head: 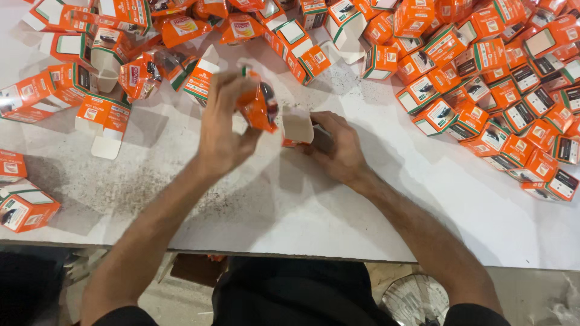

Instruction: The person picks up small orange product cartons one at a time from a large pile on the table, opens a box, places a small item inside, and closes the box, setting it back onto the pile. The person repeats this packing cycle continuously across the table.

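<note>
My left hand is raised a little above the white table and grips an orange plastic pouch with something dark inside. My right hand rests on the table just to the right, holding a small orange carton whose open white flap faces the pouch. Pouch and carton are nearly touching at the centre of the view. The left hand is slightly blurred.
Open orange cartons and filled pouches lie scattered along the far left. A dense pile of closed orange, green and white cartons covers the right side. Two more cartons sit at the near left edge. Dark speckles mark the table top.
</note>
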`<state>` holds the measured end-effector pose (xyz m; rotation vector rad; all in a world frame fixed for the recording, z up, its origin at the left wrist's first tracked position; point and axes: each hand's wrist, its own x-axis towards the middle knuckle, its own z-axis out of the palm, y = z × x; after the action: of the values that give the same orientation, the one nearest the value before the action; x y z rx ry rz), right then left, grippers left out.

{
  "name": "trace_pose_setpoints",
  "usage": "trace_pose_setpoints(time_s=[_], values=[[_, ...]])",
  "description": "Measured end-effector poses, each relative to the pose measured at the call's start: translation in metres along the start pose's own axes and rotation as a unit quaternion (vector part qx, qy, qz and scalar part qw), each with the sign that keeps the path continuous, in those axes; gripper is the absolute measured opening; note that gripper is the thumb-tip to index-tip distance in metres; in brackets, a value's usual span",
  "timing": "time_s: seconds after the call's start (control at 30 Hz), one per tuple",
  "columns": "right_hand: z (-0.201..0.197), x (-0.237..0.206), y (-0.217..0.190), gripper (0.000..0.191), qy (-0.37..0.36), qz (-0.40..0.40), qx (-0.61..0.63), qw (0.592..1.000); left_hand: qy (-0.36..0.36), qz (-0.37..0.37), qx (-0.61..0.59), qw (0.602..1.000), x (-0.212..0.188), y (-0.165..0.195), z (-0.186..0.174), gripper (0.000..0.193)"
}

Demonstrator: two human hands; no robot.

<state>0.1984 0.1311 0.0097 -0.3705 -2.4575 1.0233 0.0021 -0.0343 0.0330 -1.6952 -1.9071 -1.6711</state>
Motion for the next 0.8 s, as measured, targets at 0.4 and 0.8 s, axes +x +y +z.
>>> trace_pose_setpoints(time_s=[0.4, 0.8], values=[[0.008, -0.005, -0.005, 0.065, 0.013, -0.028, 0.001, 1.0, -0.116, 0.161, 0.168, 0.966, -0.023, 0.015, 0.026, 0.052], [0.011, -0.006, -0.012, 0.068, -0.001, 0.035, 0.018, 0.999, -0.124, 0.132, 0.152, 0.972, -0.025, 0.024, 0.033, 0.034]])
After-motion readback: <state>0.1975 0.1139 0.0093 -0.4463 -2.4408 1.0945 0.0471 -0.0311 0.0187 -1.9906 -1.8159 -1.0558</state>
